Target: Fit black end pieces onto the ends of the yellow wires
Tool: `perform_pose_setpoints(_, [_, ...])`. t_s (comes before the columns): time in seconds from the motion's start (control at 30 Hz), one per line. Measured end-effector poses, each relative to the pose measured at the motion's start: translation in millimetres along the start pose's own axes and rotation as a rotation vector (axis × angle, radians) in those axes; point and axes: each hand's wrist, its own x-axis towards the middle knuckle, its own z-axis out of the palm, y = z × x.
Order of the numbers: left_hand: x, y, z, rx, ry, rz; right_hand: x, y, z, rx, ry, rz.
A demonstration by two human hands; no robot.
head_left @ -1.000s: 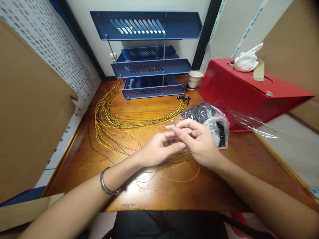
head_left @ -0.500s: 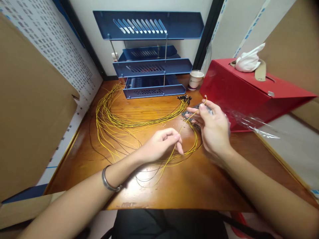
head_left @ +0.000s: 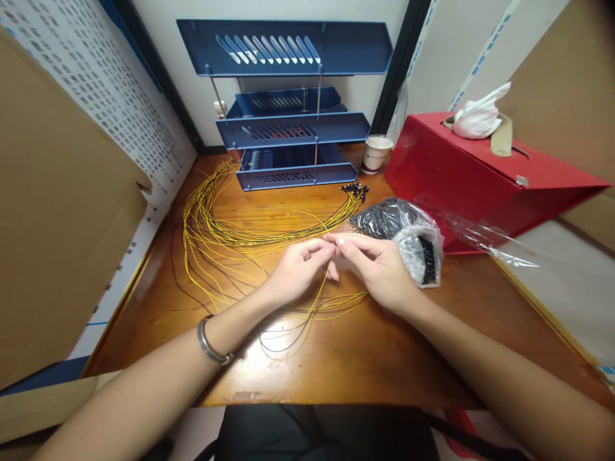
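Note:
My left hand (head_left: 305, 266) pinches a thin yellow wire (head_left: 314, 304) over the middle of the desk. Fingertip to fingertip with it, my right hand (head_left: 372, 262) is also closed in a pinch on the wire. What sits right between the fingertips is hidden. One thin end of yellow wire sticks out beyond the fingers toward the back left, and the rest hangs down in a loop below them. Behind the hands lies a curved bundle of yellow and dark wires (head_left: 230, 234), with small black connectors (head_left: 355, 191) at its right end.
Just beyond my right hand lies a clear plastic bag (head_left: 416, 240) of small black parts. Blue stacked trays (head_left: 298, 131), a paper cup (head_left: 377, 155) and a red box (head_left: 446, 173) with tissue stand at the back. A cardboard panel (head_left: 62, 205) rises on the left.
My right hand has come left and down from above the plastic bag to meet my left hand. The bag is now uncovered, and the wire's end points to the back left.

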Motion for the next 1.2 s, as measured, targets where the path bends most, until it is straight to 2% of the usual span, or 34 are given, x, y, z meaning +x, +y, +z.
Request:
perform_pose_setpoints(0.13, [-1, -2, 1.9, -0.043, -0.075, -0.143, 8, 7, -5, 0.054, 0.128, 0.153])
perform_pose_setpoints(0.23, [-1, -3, 2.2, -0.053, -0.042, -0.148, 9, 8, -5, 0.032, 0.101, 0.193])
perform_pose_setpoints(0.33, [0, -2, 0.7, -0.022, 0.0, -0.095, 4, 5, -3, -0.015, -0.046, 0.18])
perform_pose_setpoints(0.4, [0, -2, -0.2, -0.004, 0.002, -0.078, 2, 4, -2, -0.039, -0.098, 0.17])
perform_pose_setpoints(0.63, [-2, -4, 1.2, -0.074, -0.101, -0.191, 8, 5, -9, -0.049, 0.107, 0.145])
perform_pose_setpoints(0.83, [-1, -4, 0.5, -0.056, -0.081, -0.165, 1, -3, -8, -0.125, -0.074, 0.118])
perform_pose_setpoints(1.07, [-2, -5, 0.4, -0.109, -0.164, -0.259, 9, 8, -13, -0.131, 0.065, 0.157])
perform_pose_setpoints(1.2, [-2, -6, -0.4, -0.133, -0.141, -0.24, 3, 4, -13, -0.142, -0.086, 0.095])
